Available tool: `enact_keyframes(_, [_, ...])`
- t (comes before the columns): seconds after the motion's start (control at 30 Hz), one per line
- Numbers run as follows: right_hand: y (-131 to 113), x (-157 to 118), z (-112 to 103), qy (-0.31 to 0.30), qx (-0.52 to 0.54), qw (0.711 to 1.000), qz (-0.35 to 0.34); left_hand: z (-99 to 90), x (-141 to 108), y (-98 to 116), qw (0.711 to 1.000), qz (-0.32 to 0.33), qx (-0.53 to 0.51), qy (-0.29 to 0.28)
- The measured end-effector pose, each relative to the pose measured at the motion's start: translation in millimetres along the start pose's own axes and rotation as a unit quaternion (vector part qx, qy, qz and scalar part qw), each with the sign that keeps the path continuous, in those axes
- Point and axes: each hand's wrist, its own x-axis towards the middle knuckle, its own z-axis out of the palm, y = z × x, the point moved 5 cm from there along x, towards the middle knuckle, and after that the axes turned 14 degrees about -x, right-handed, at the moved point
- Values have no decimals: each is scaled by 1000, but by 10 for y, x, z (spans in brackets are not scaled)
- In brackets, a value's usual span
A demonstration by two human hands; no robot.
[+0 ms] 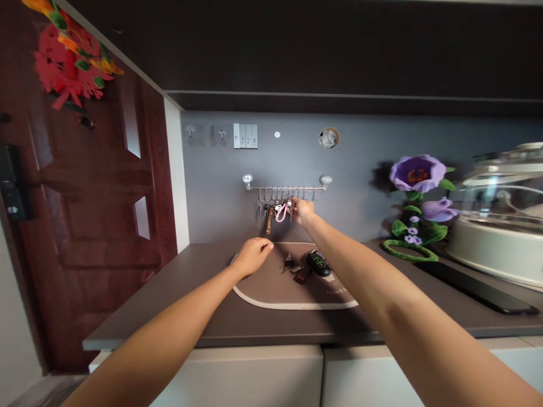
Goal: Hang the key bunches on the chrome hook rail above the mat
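Note:
At the wall, my right hand [304, 210] reaches up to a metal hook rail [287, 188], its fingers pinched on a small bunch of keys [292, 204] by the hooks. Beside those fingers dangles a pink strap [281, 212]; whether it belongs to the same bunch I cannot tell. A brown key strap with lettering [270, 220] hangs to its left among other keys. My left hand [254, 254] is closed over the left part of the mat, with nothing visible in it. On the brown mat [263, 291] lie a black car key fob [318, 263] and a few small keys [289, 262].
A dark shelf [297, 51] overhangs the counter [169, 294]. To the right stand purple fabric flowers [418, 175], a black phone-like slab [475, 287] and a white appliance with a clear cover [500, 243]. A dark red door [97, 237] is on the left.

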Motion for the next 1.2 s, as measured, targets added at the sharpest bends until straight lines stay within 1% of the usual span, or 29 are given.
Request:
enact_keyframes(0.17, [32, -9, -11, 1, -2, 1000, 9, -9, -1, 2, 1000, -1, 7, 0])
enact_keyframes(0.3, [72, -37, -23, -15, -7, 1000, 11, -12, -7, -4, 1000, -5, 3, -1])
enact_keyframes(0.47, [108, -53, -36, -34, -18, 999, 1, -5, -10, -32, 1000, -9, -3, 1])
enact_keyframes(0.63, [149, 5, -42, -47, -46, 998, -19, 5, -10, -57, 1000, -14, -3, -1])
enact_keyframes(0.77, [186, 61, -46, -38, -75, 996, -38, 9, -13, -52, 1000, -15, 4, -8])
enact_keyframes(0.87, [206, 73, -45, -38, -90, 994, -38, 14, -18, -39, 1000, -14, 10, -10])
enact_keyframes(1.07, [218, 24, -63, -77, -100, 992, -27, 37, -45, -77, 998, -57, -25, -5])
enact_keyframes(1.2, [244, 2, -127, -83, -106, 991, -24, 71, -57, -107, 997, -72, -38, -17])
